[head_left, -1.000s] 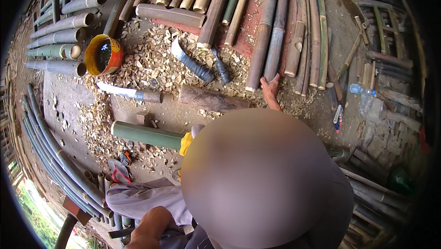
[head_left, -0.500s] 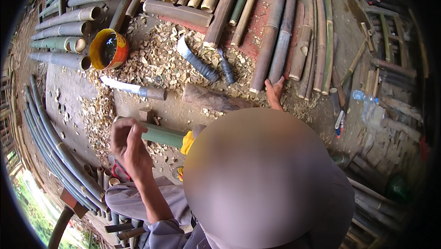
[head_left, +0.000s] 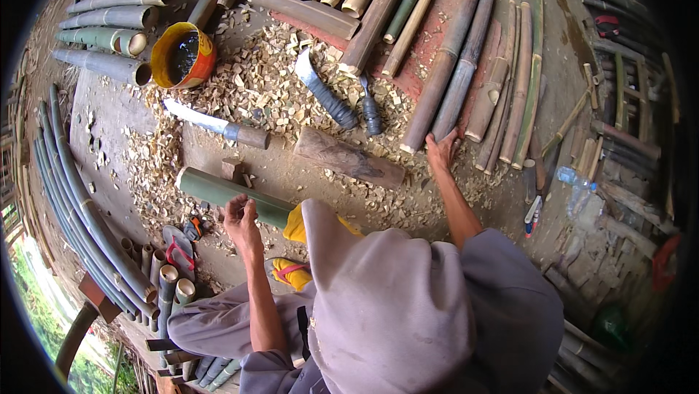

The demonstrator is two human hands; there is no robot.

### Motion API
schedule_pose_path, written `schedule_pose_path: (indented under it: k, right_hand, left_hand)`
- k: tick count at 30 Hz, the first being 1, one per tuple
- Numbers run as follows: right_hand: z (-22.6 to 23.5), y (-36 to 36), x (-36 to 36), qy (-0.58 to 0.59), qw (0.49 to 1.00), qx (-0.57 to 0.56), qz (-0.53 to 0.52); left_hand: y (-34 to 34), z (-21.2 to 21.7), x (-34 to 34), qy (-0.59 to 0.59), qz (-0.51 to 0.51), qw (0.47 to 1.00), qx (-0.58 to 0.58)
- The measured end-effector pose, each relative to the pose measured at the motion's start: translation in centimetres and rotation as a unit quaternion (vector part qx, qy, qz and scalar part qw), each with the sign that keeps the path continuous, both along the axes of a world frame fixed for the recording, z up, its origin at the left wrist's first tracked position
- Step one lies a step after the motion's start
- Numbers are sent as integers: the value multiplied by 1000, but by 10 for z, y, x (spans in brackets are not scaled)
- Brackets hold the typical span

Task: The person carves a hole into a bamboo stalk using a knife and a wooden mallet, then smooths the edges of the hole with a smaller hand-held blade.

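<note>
My right hand (head_left: 441, 152) is closed around the near end of a dark grey bamboo pole (head_left: 466, 66). A brownish bamboo pole (head_left: 444, 59) lies along its left side. My left hand (head_left: 244, 223) has bent fingers with a gap at the thumb, and nothing shows in it. It hovers at or just over a thick green bamboo piece (head_left: 218, 189); whether it touches cannot be made out. Beyond that piece lie a long-bladed knife (head_left: 211, 123) with a wooden handle and a rough log (head_left: 349, 157). Farther off are a curved blade with a black-wrapped handle (head_left: 325, 96) and a small black-handled tool (head_left: 370, 112).
Wood chips (head_left: 247, 74) cover much of the ground. A yellow-and-red bucket (head_left: 200, 59) holds dark liquid. Bamboo poles (head_left: 109, 16) are stacked at left, with more at the back. Sandals (head_left: 178, 248) lie near my knee, and a plastic bottle (head_left: 579, 179) at right.
My left hand has come down and to the right, beside the green bamboo piece. My right hand stays at the pole's end. The whole view has shifted slightly.
</note>
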State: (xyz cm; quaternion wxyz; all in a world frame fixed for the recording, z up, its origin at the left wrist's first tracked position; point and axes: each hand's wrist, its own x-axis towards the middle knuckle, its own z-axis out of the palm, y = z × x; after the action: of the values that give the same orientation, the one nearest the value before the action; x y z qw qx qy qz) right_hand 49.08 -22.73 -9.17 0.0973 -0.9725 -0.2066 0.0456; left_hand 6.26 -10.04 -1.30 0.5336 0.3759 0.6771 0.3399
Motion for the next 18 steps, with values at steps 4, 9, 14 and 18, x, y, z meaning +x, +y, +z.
schedule_pose_path:
  k: [4, 9, 14, 18]
  right_hand:
    - [47, 28, -33, 116, 992, 45, 17]
    - [39, 60, -43, 159, 985, -11, 58]
    - [23, 98, -27, 235, 926, 296, 8]
    - [-10, 125, 37, 87, 966, 215, 118]
  left_hand:
    - [-9, -3, -3, 8, -5, 1000, 3]
    - [-7, -11, 6, -19, -34, 999, -2]
    - [-12, -12, -2, -29, -38, 999, 1]
    - [-15, -21, -2, -31, -43, 999, 6]
